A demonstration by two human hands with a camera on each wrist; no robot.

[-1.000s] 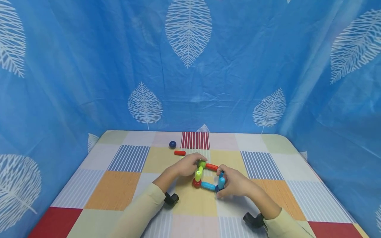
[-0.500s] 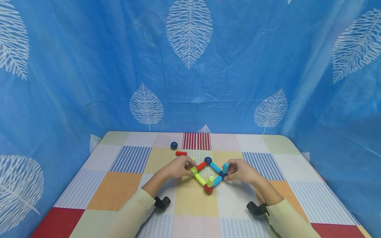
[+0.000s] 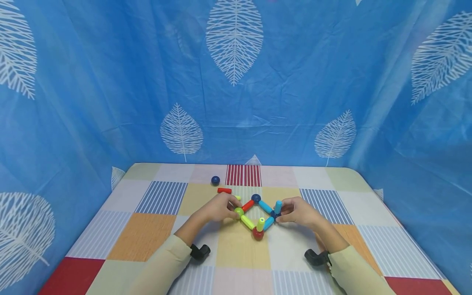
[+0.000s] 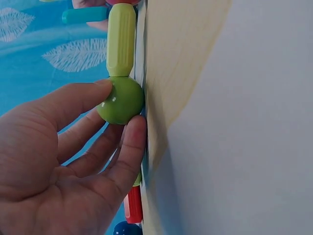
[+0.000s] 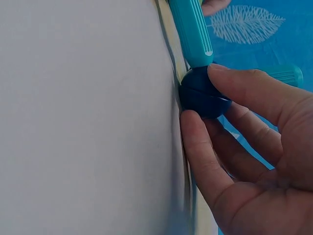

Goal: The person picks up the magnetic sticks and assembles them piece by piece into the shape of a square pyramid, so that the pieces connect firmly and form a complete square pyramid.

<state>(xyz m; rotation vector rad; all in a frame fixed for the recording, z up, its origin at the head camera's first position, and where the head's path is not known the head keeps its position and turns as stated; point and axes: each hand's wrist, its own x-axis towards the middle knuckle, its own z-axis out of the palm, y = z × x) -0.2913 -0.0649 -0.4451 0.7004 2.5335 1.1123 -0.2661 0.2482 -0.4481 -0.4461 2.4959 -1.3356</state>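
Note:
A four-sided frame of sticks and balls lies flat on the table. At its left corner my left hand (image 3: 222,207) pinches a green ball (image 4: 121,100) between thumb and fingers. My right hand (image 3: 299,212) pinches the dark blue ball (image 5: 203,92) at the right corner. A red ball (image 3: 258,234) forms the near corner and another dark blue ball (image 3: 256,198) the far one. Between them run a red stick (image 3: 248,205), a yellow-green stick (image 3: 247,222) and two light blue sticks (image 3: 265,207). One yellow-green stick (image 3: 260,224) stands upright on the red ball; a light blue stick (image 3: 278,206) rises from the right ball.
Beyond the left hand lie a loose dark blue ball (image 3: 215,180), a loose red stick (image 3: 224,190) and a partly hidden yellow-green piece (image 3: 237,198). A patchwork cloth (image 3: 147,237) covers the table. Blue curtains (image 3: 280,102) hang around its back and sides.
The frame has turned so its red-ball corner points toward me. My left hand has shifted left and nearer; my right hand has moved to the outer right corner. The last half second shows hardly any movement.

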